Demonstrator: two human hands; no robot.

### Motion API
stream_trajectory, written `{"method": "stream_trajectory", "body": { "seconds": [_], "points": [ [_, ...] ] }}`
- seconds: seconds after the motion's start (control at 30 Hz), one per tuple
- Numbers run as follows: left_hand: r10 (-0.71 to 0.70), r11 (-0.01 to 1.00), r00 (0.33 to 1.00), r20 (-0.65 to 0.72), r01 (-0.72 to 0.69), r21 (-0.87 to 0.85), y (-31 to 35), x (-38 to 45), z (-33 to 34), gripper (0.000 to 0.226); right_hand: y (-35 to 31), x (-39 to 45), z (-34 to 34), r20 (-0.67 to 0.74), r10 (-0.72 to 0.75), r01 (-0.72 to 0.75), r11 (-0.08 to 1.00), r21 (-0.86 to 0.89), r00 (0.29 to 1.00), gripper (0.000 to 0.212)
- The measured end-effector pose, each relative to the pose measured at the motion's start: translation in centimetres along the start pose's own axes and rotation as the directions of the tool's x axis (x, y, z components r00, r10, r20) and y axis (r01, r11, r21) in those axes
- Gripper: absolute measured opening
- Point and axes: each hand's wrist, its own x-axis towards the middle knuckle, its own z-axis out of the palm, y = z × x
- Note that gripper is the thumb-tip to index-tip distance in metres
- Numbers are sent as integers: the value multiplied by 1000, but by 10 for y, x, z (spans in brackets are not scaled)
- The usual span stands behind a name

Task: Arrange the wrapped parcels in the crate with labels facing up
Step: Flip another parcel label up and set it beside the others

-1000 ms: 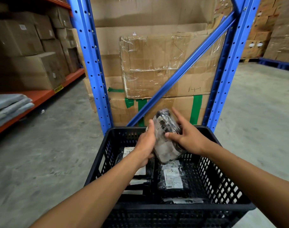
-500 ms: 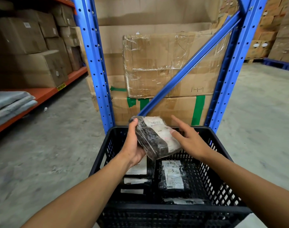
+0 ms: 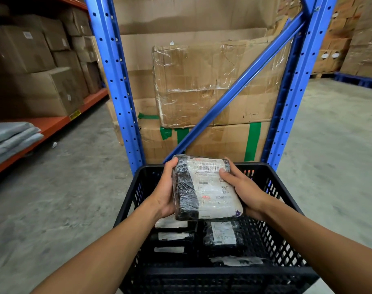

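The setting is a warehouse aisle with a grey concrete floor (image 3: 60, 187). A blue steel rack frame (image 3: 117, 81) with perforated uprights and one diagonal brace stands at the far side. Behind the frame are stacked cardboard cartons (image 3: 212, 85); one is covered in clear film and the lower one carries green tape. An orange shelf (image 3: 53, 124) at the left holds further brown boxes, with folded grey material (image 3: 11, 136) at its near end.

A black perforated plastic crate (image 3: 286, 236) occupies the near centre. Both hands hold one wrapped parcel (image 3: 206, 187) above the far half of the crate, clear of its contents. The parcel is black, sealed in clear film, and its white label with barcode faces up. The left hand (image 3: 164, 189) grips the left edge, fingers curled under it and thumb on the top far corner. The right hand (image 3: 244, 187) grips the right edge, thumb pressed on the label near the barcode and fingers wrapped beneath.

Inside the crate, a second parcel (image 3: 223, 233) lies flat right of centre, label up. Left of it, stacked parcels (image 3: 172, 236) show white labels. A further parcel (image 3: 236, 261) lies at the near wall, only partly visible.
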Motion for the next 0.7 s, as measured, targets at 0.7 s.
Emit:
{"method": "stream_trajectory", "body": {
  "seconds": [0.7],
  "points": [
    [266,698,962,-65,-146,701,-54,24,22,64,23,5,-32,-39,3,-23,845,-535,999,72]
  ]
}}
